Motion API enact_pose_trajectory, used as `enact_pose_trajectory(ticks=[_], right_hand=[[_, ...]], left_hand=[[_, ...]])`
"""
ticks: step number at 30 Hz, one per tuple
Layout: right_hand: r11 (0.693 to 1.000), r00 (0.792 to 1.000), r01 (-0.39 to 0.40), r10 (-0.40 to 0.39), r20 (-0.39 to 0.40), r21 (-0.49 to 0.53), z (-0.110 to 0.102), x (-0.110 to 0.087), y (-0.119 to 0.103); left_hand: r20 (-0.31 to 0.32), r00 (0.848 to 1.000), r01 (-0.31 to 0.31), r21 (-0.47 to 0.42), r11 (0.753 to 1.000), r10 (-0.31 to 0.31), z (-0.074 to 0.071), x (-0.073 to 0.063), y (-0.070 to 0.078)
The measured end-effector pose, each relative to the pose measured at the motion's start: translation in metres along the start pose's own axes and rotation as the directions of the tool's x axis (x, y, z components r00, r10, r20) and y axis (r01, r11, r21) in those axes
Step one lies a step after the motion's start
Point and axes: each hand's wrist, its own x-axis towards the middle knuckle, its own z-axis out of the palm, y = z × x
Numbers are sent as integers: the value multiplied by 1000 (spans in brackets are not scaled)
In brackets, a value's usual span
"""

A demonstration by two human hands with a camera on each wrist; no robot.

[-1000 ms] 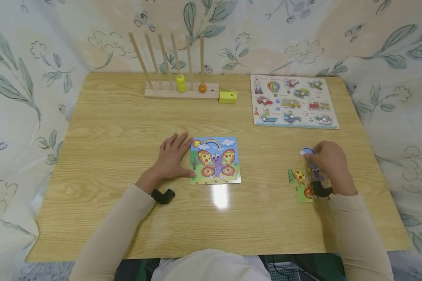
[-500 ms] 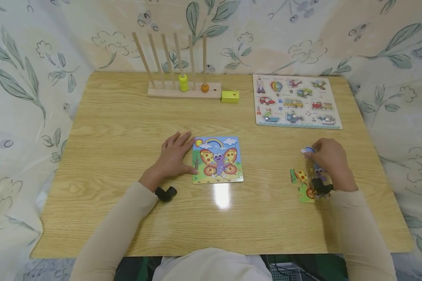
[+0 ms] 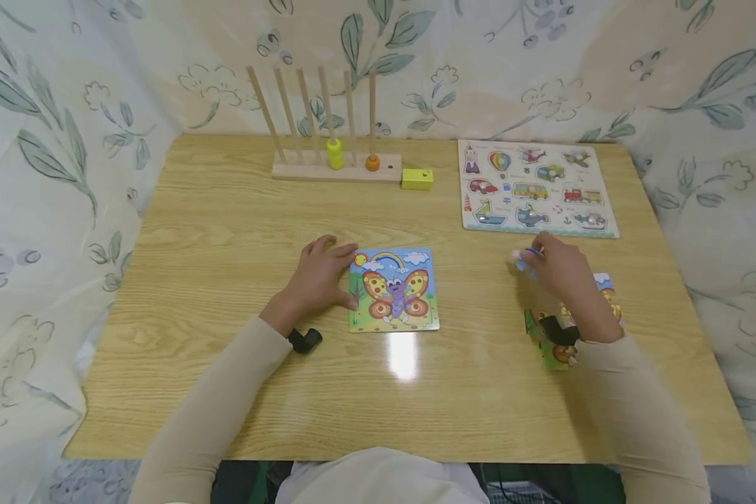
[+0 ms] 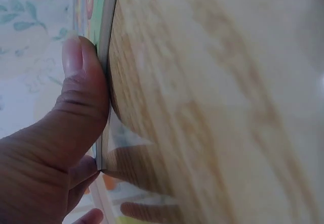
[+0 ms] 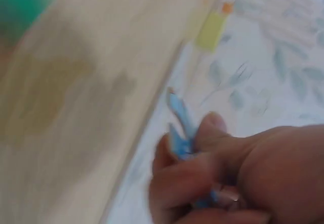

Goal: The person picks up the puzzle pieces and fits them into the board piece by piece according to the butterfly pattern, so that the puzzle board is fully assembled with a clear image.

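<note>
A square butterfly puzzle board [image 3: 395, 289] lies flat on the table in the head view. My left hand [image 3: 317, 278] rests along its left side, fingers spread at the top corner and thumb at the lower left. In the left wrist view, the thumb [image 4: 81, 82] lies against the board's edge. My right hand [image 3: 563, 276] pinches a blue puzzle piece [image 3: 523, 260] between thumb and fingers; in the right wrist view the light-blue piece [image 5: 181, 115] sticks out past the fingertips. Below that hand lie several loose puzzle pieces [image 3: 554, 355], partly hidden by the wrist.
A wooden peg stand [image 3: 337, 168] with yellow and orange beads is at the back, with a yellow block [image 3: 418, 179] beside it. A vehicle picture board [image 3: 538, 187] lies at the back right. Floral cloth [image 3: 214, 84] rises behind the table [image 3: 466, 399].
My right hand has moved left and away from the loose pieces with the blue puzzle piece in its fingers, uncovering some on the right. My left hand stays at the board's side.
</note>
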Motion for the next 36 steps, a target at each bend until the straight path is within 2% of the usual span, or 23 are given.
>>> enact_pose_trajectory(ticks=[3,5,8,12,15,22,29,36], right_hand=[[992,995,104,-103,-12,69,8,9,-30],[976,983,184,-185,2,115,16,17,-51],[947,957,260,-279,81,190,30,29,-80],[922,922,277,-335,196,272,46,42,-109],[916,917,248,-327,228,316,53,49,-124],[927,944,136,-229,240,349,63,61,-140],[950,964,113,-176,198,292,72,67,-144],[944,960,102,-176,217,313,72,65,-144]], left_hand=[[-3,1000,-4,12,1000,4,-1,1,1],[-10,1000,-8,24,1000,9,-1,1,1],[-19,1000,-7,38,999,7,-2,2,1],[-23,1000,1,54,999,0,-2,1,1],[-32,999,3,68,998,-1,-3,2,0],[-33,999,6,117,993,-2,-5,4,2],[-16,999,34,99,995,-32,-6,3,4],[-12,999,33,106,994,-32,-5,4,4]])
